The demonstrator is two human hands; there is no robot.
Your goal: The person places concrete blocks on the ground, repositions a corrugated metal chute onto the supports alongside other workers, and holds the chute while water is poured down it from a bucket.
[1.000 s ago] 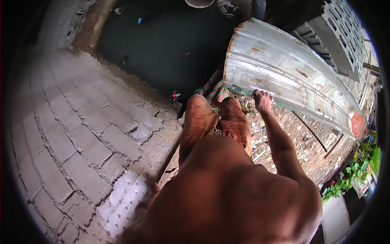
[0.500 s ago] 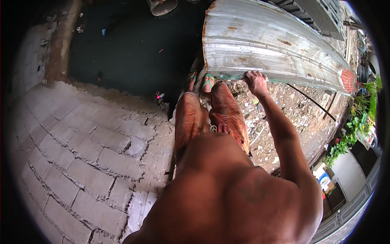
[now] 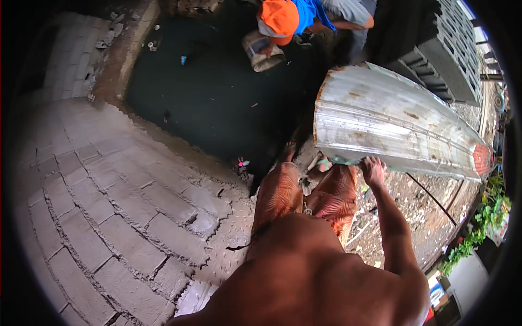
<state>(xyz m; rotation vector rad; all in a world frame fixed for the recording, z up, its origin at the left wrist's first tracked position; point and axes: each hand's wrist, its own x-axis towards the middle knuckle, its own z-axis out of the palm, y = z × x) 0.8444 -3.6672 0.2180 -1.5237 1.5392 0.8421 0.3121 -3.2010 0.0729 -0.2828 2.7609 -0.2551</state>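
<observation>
Ok, so the right hand (image 3: 373,170) has its fingers curled over the near edge of the corrugated metal sheet (image 3: 391,122), left of its middle. Looks like a real hold to me, but the thumb is hidden, so I can't tell how tight. Left hand is out of view, so no idea what its grip is doing. The sheet sits right of the dark water (image 3: 201,92), with rubbly ground (image 3: 418,209) on its near side.

My two cents: bare skin on a thin edge can get cut, so I'd hook the fingers firmly and not let metal slide across them. That hold is off-centre too, so the right end might swing. Left foot (image 3: 289,152) looks close to the water, so lean right. Co-worker (image 3: 280,19) with a bucket (image 3: 252,50) on the far side, so no sudden shoves.
</observation>
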